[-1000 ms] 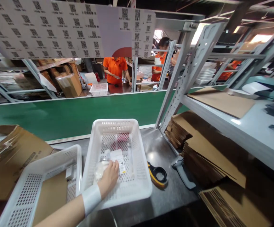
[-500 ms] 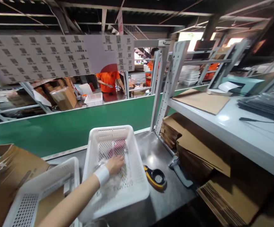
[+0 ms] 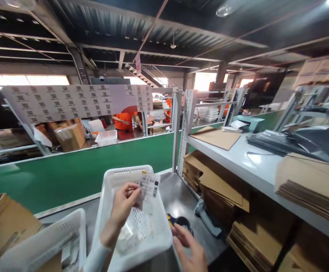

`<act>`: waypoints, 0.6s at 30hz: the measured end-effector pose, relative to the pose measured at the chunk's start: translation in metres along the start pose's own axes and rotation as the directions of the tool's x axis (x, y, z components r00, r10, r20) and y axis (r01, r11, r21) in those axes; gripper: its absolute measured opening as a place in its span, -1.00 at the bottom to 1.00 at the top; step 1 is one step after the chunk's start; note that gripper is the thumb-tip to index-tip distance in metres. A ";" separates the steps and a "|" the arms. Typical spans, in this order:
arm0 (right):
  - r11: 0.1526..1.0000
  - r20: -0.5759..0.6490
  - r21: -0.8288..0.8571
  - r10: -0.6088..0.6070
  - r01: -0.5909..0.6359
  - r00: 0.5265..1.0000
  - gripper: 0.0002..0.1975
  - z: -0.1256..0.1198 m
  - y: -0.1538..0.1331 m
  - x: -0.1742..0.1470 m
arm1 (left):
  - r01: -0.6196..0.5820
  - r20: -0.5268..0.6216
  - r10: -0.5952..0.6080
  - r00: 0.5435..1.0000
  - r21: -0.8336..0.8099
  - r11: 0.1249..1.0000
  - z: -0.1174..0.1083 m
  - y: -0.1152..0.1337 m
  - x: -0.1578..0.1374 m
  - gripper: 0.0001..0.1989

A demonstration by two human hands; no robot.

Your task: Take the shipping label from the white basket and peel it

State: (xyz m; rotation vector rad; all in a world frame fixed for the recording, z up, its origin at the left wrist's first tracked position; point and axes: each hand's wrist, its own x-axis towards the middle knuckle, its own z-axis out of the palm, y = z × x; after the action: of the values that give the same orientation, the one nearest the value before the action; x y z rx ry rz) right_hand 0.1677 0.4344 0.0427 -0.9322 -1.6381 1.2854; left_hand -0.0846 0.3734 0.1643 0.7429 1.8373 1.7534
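The left hand (image 3: 123,206) holds a clear bag (image 3: 147,192) with a barcode label, fingers pinched on its left edge, above the white basket (image 3: 153,238). The right hand (image 3: 188,247) is low at the front, open with the fingers apart, holding nothing — it is near the basket's right rim.

The basket stands on a dark grey metal table (image 3: 178,196) that shines a little. A second white basket (image 3: 42,241) is to the left, and beside it a brown carton (image 3: 2,223). Right of the first basket lie a yellow-black tape cutter (image 3: 178,223) and a grey scanner (image 3: 207,221).

Behind the table runs a green conveyor belt (image 3: 76,172). On the right a grey shelf (image 3: 252,168) carries flat cardboard (image 3: 217,138), with more stacks under it. A sheet of QR codes (image 3: 76,102) hangs above the belt — behind it a person in orange (image 3: 124,119) works. The roof is dark, with bright windows far back.
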 end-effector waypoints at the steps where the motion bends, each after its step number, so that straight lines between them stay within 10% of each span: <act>1: 1.000 0.013 0.022 0.003 -0.004 1.000 -0.38 0.009 -0.020 0.005 | 0.018 0.006 -0.017 1.000 -0.077 0.997 0.003 0.008 -0.015 -0.33; 8: 0.997 0.213 -0.027 -0.059 0.066 0.975 -0.43 0.028 -0.091 0.018 | 0.135 0.058 -0.122 0.991 -0.370 0.919 0.007 0.021 -0.081 -0.27; 18: 0.995 0.293 0.018 0.089 -0.098 0.952 -0.34 0.012 -0.096 -0.002 | 0.047 0.101 -0.045 0.994 -0.017 0.999 -0.010 0.004 -0.106 -0.30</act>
State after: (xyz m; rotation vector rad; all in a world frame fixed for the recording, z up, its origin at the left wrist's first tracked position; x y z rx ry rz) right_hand 0.1513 0.4092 0.1350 -0.8385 -1.8084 1.5711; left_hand -0.0138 0.2937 0.1673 0.7617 1.7549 1.6716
